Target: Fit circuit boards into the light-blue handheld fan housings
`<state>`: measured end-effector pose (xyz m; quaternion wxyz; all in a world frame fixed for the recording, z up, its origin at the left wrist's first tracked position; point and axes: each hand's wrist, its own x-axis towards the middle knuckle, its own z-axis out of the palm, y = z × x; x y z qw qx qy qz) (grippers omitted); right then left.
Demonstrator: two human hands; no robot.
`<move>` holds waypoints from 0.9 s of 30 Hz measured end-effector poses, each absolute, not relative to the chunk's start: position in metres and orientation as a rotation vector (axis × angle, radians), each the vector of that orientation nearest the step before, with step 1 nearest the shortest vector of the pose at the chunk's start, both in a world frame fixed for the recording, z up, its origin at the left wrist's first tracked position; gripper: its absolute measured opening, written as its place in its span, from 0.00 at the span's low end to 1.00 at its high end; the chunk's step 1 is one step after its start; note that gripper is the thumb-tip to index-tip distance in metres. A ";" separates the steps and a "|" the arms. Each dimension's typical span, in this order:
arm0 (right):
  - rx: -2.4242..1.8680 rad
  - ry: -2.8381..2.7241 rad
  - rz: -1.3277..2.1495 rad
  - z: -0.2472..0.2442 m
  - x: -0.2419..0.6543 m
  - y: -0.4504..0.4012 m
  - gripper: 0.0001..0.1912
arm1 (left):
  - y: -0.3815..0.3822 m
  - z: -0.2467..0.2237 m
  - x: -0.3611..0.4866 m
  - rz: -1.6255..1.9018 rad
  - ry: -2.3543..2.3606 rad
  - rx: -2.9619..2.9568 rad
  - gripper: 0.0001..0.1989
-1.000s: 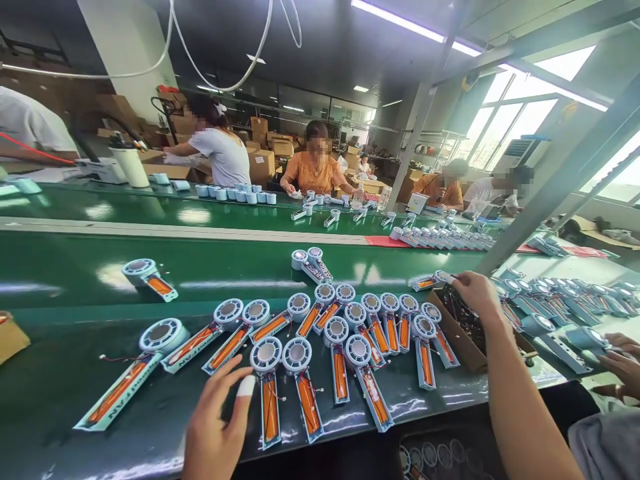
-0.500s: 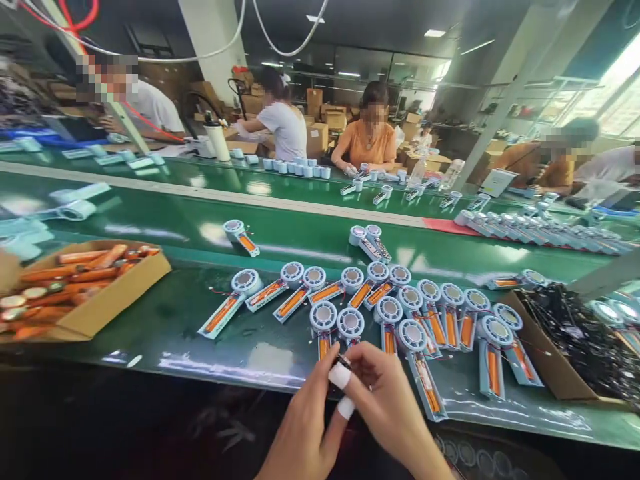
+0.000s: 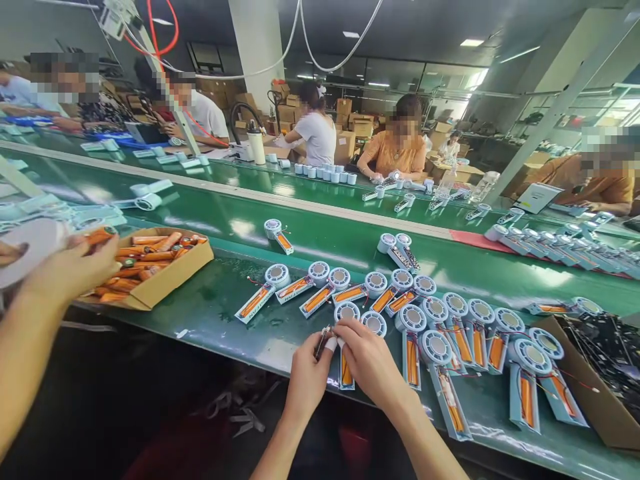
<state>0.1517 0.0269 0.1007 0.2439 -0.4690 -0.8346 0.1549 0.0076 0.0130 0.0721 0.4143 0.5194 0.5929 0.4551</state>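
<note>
Since the first earlier frame, right hand has left the box of dark parts and joined left hand; scenery has shifted rightward in view.

Head view: left hand is narrowed around a small dark part, held upright between thumb and fingers. Right hand is also narrowed, fingertips pinching at the part's upper end. White covers show on a digit of each hand. The part is above the near edge of the green table, in front of a fan whose orange-filled handle shows between the wrists.

More pale-blue fans lie grouped behind the hands and to their right, round grilles up, handles open over orange cells, thin wires loose. Writing: "FAN" is legible on a handle at the left of the group; the word before it is too small to be certain. No other label can be read with confidence.

On the belt beyond, one fan lies alone and two fans with patterned inserts lie together. Far left, a co-worker's hand holds an orange cell beside a white roll, near an open carton of orange cells. Across the belt, a person in an orange top sits behind small fan pieces.
</note>
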 end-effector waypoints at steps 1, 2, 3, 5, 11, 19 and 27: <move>-1.272 -2.293 0.426 0.099 0.152 0.026 0.19 | 0.012 0.072 0.008 1.151 1.488 1.292 0.18; -1.265 -2.305 0.429 0.096 0.153 0.024 0.19 | 0.010 0.071 0.007 1.156 1.491 1.275 0.18; -1.262 -2.313 0.433 0.094 0.154 0.023 0.19 | 0.009 0.069 0.006 1.157 1.495 1.260 0.19; -1.265 -2.317 0.438 0.090 0.155 0.020 0.17 | 0.006 0.066 0.003 1.158 1.509 1.230 0.20; -1.240 -2.274 0.466 0.084 0.156 0.021 0.22 | 0.012 0.062 0.006 1.149 1.450 1.167 0.19; -1.211 -2.210 0.455 0.081 0.160 0.016 0.20 | 0.015 0.067 0.014 1.188 1.442 1.160 0.18; -1.194 -2.090 0.451 0.072 0.163 0.004 0.13 | -0.006 0.077 0.006 1.216 1.526 1.178 0.16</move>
